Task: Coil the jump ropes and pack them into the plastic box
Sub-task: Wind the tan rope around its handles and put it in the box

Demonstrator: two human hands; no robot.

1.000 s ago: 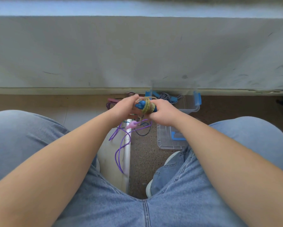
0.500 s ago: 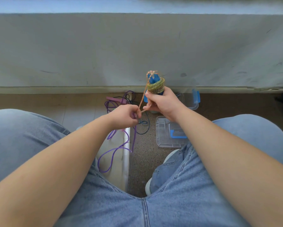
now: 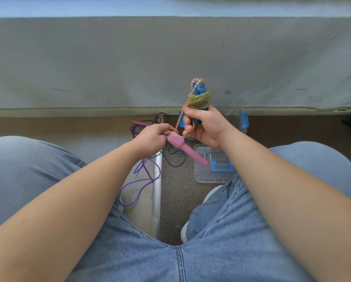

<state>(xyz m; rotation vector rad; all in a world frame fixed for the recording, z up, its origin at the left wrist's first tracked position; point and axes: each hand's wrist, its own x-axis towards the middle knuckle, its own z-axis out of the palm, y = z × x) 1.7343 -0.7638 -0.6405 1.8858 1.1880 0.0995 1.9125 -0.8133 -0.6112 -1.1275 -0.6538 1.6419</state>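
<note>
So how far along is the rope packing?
Done: the yellow-green rope is wound around its blue handles, gripped by the right hand. In hand: the left hand pinches its loose tail, a pink handle dangling there too. Left: the purple rope and a dark rope lie uncoiled on the floor; the plastic box waits, lid off.

Wall [image 3: 109, 68] close beyond both hands: no way forward. Rope bundle [image 3: 199, 99] juts up from right hand [image 3: 208, 129]. Pink handle [image 3: 187, 152] hangs between hands. Purple rope [image 3: 142, 176] loops beneath left hand [image 3: 152, 137]. Lid [image 3: 209, 178] under right hand, plastic box [image 3: 244, 121] just beyond. Bare floor [image 3: 176, 200] strip below gap between hands.
</note>
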